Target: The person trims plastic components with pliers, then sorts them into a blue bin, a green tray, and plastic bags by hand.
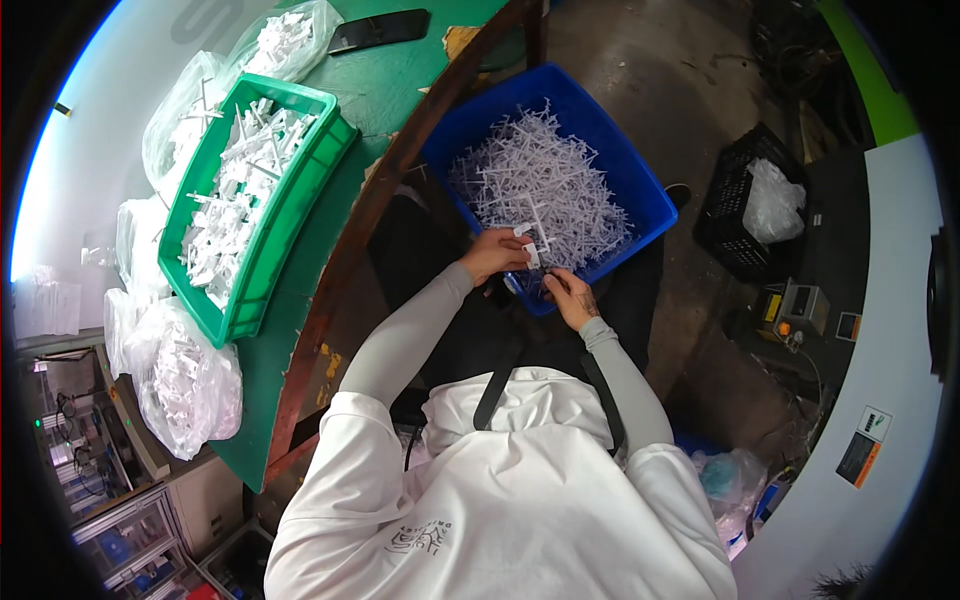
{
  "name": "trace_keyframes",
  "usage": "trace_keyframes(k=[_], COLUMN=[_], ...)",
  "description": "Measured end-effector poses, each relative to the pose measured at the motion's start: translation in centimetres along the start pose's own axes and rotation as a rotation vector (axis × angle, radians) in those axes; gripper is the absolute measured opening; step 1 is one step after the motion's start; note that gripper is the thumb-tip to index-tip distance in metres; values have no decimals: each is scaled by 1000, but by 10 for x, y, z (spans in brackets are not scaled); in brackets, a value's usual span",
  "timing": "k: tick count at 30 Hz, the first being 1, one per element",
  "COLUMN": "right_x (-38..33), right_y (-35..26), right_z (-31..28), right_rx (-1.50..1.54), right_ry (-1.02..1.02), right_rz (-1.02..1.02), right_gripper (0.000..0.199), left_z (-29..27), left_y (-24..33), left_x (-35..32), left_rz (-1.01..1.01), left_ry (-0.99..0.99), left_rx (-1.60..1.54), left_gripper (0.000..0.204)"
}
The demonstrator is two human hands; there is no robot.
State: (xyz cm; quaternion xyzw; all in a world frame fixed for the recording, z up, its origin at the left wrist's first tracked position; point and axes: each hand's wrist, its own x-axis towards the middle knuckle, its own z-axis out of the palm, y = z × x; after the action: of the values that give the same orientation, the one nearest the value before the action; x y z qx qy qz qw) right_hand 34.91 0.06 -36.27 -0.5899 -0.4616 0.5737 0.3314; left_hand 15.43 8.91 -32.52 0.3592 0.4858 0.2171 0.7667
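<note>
My left hand and my right hand meet over the near edge of a blue bin on my lap. The bin is piled with several white plastic sprue pieces. Between the fingers of both hands is one small white plastic piece; the left hand pinches its upper part, the right hand grips it from below. Grey sleeves cover both forearms.
A green crate full of white plastic parts sits on the green table to my left, with clear bags of similar parts around it. A dark phone lies at the table's far end. A black crate stands on the floor at right.
</note>
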Motion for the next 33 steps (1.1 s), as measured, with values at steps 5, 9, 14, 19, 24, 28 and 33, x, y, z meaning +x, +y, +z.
trace_keyframes(k=[5,9,14,19,24,28,33], right_x=[1,1,0,0,4,2,2], right_y=[2,-2,-4,-4,4,0,-1], right_z=[-1,-3,-2,-3,-3,-3,-4], right_rx=[-3,-67,-53,-26,13,8,0], right_ry=[-12,-32,-25,-41,-50,-40,-54], right_rz=[11,2,28,58,14,57,50], right_gripper=[31,32,32,32,30,31,29], left_z=[1,1,2,2,2,2,-1], left_y=[-1,-1,0,0,-1,-1,-5], left_x=[1,2,1,1,2,3,5], left_rz=[-10,-4,-9,-28,-38,-41,-35], left_ry=[-42,-33,-31,-18,-3,-12,-22], left_rx=[13,10,31,14,7,21,4], left_gripper=[37,37,35,34,33,34,33])
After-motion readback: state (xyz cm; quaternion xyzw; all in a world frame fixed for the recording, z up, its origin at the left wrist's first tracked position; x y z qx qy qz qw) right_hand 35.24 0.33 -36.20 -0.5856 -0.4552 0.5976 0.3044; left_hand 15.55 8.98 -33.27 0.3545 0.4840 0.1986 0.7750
